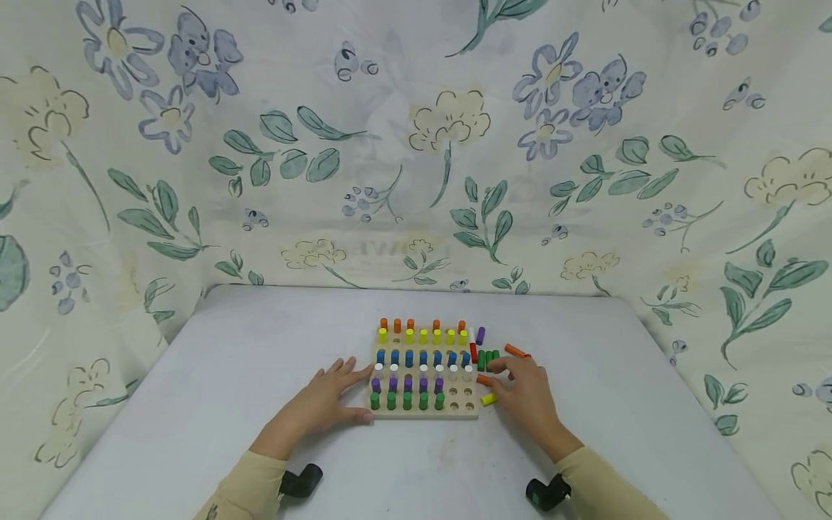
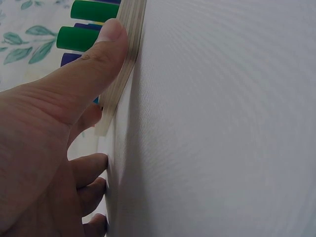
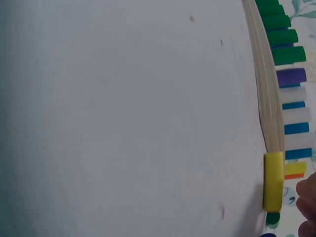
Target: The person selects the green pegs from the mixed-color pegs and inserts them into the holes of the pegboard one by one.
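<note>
A wooden pegboard [image 1: 425, 415] lies on the table, with rows of orange, yellow, blue, white, purple and green pegs standing in it. My left hand [image 1: 328, 396] is spread on the table at its left side. The thumb [image 2: 111, 37] rests against the board's edge beside the green pegs [image 2: 76, 38]. To the right of the board, my right hand [image 1: 525, 390] is over loose pegs. Its thumb and forefinger are apart, close to a loose orange peg [image 1: 484, 380] and several green pegs [image 1: 489, 359]. A yellow peg [image 3: 273, 181] lies by the board's near right corner.
Bare holes [image 1: 469, 406] show at the right end of the purple and green rows. Loose beyond the board's right side lie a purple peg [image 1: 480, 335], a red peg [image 1: 473, 352] and another orange peg [image 1: 514, 349]. A flowered cloth [image 1: 416, 180] hangs behind the white table [image 1: 279, 325].
</note>
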